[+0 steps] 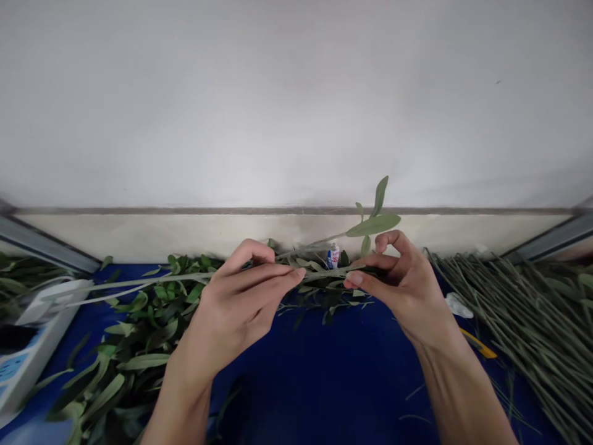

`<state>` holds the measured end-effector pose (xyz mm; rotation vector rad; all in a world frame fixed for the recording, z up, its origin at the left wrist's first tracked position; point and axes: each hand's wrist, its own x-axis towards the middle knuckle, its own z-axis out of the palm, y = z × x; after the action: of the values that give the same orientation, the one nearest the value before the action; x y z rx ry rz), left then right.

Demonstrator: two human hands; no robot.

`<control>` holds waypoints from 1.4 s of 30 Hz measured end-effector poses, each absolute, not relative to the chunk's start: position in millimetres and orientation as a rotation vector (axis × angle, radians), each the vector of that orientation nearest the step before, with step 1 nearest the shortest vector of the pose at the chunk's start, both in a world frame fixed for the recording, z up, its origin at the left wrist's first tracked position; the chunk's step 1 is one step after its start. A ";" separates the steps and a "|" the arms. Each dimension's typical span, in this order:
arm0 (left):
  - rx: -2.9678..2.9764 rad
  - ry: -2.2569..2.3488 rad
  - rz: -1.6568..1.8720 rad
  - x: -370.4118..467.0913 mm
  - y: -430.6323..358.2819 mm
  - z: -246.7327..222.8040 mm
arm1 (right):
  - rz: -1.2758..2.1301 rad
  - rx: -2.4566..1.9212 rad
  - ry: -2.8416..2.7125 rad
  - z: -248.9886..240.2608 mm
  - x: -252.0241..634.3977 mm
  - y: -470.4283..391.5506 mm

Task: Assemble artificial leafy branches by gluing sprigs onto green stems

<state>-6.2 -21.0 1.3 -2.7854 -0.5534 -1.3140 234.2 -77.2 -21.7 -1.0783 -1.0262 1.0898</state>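
My left hand [254, 287] is closed around a long pale green leafy stem [152, 281], which runs out to the left past the wrist. Farther right, my right hand [393, 272] pinches the same spray between thumb and fingers. A side twig with several green leaves [373, 225] rises above the right fingertips. Between the hands, a small white and blue tube [333, 256] with red marks stands behind the stem. More leafy sprigs [328, 300] lie on the blue surface just under the hands.
A heap of leafy branches [143, 358] covers the left side. Beyond it sits a white power strip [50, 334]. Many bare stems [504, 321] lie at right, near a yellow tool [479, 344] and a crumpled white scrap [458, 305]. A pale wall [296, 111] closes off the back.
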 end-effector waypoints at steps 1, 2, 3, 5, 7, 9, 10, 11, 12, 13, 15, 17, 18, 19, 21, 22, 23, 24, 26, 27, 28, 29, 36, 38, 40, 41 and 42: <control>-2.786 -0.554 -1.313 -6.2 -21.1 1.0 | 1.092 -1.077 -1.030 -21.9 234.1 -77.1; -2.786 -0.557 -1.310 -6.3 -21.3 0.9 | 1.095 -1.072 -1.035 -22.2 234.0 -77.1; -2.783 -0.560 -1.306 -6.4 -21.5 0.9 | 1.098 -1.068 -1.038 -22.4 233.9 -76.9; -2.779 -0.565 -1.293 -7.0 -21.8 1.2 | 1.109 -1.063 -1.038 -22.4 233.7 -76.6; -2.769 -0.565 -1.281 -7.7 -21.7 1.6 | 1.113 -1.058 -1.036 -22.0 233.3 -76.4; -2.742 -0.542 -1.286 -8.6 -20.8 1.6 | 1.107 -1.047 -1.030 -21.1 232.9 -76.3; -2.725 -0.524 -1.290 -9.0 -20.2 1.4 | 1.101 -1.041 -1.026 -20.7 232.8 -76.5; -2.712 -0.516 -1.286 -9.3 -19.6 1.1 | 1.099 -1.035 -1.020 -20.4 232.7 -76.7; -2.702 -0.509 -1.279 -9.4 -18.9 0.7 | 1.101 -1.030 -1.015 -20.1 232.8 -77.0; -2.694 -0.505 -1.273 -9.5 -18.3 0.4 | 1.110 -1.025 -1.015 -20.0 233.0 -77.3; -2.698 -0.528 -1.249 -9.4 -17.6 0.1 | 1.131 -1.022 -1.017 -20.1 234.2 -77.9; -2.705 -0.534 -1.252 -9.5 -17.7 0.4 | 1.142 -1.025 -1.028 -20.2 235.9 -78.3; -2.709 -0.531 -1.254 -9.7 -18.1 0.7 | 1.140 -1.033 -1.036 -20.1 236.8 -78.3; -2.714 -0.532 -1.249 -10.0 -18.5 1.0 | 1.136 -1.044 -1.045 -19.9 237.7 -78.3; -2.720 -0.541 -1.236 -11.1 -19.6 1.3 | 1.118 -1.068 -1.068 -19.2 238.8 -78.2; -2.725 -0.552 -1.226 -11.6 -20.1 1.2 | 1.107 -1.082 -1.079 -18.8 239.0 -78.2; -2.730 -0.565 -1.219 -12.0 -20.4 0.9 | 1.094 -1.094 -1.088 -18.7 238.9 -78.2; -2.734 -0.569 -1.220 -12.3 -20.5 0.5 | 1.084 -1.102 -1.096 -18.6 238.4 -78.3; -2.734 -0.562 -1.222 -12.2 -20.4 -0.1 | 1.072 -1.105 -1.099 -19.3 236.9 -78.5; -2.731 -0.559 -1.216 -11.9 -20.3 -0.3 | 1.069 -1.101 -1.093 -19.8 236.0 -78.6; -2.726 -0.560 -1.206 -11.6 -20.3 -0.2 | 1.065 -1.095 -1.083 -20.5 235.1 -78.7; -2.723 -0.562 -1.192 -11.2 -20.4 0.0 | 1.062 -1.091 -1.073 -21.2 234.2 -78.6; -2.724 -0.582 -1.146 -9.9 -23.6 3.1 | 1.076 -1.083 -1.055 -24.4 233.0 -76.9; -2.726 -0.556 -1.168 -9.6 -23.3 3.2 | 1.074 -1.091 -1.064 -24.9 233.4 -76.7; -2.730 -0.538 -1.185 -9.4 -22.3 2.8 | 1.066 -1.099 -1.074 -25.3 233.8 -76.4; -2.730 -0.532 -1.189 -9.3 -21.8 2.5 | 1.062 -1.104 -1.080 -25.5 233.9 -76.1; -2.735 -0.537 -1.184 -9.3 -21.3 2.3 | 1.060 -1.108 -1.086 -25.6 233.9 -75.9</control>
<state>-9.3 -21.3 2.3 -2.7349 -0.5372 -1.1841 233.9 -75.9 -25.6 -1.1083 -1.0856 1.0602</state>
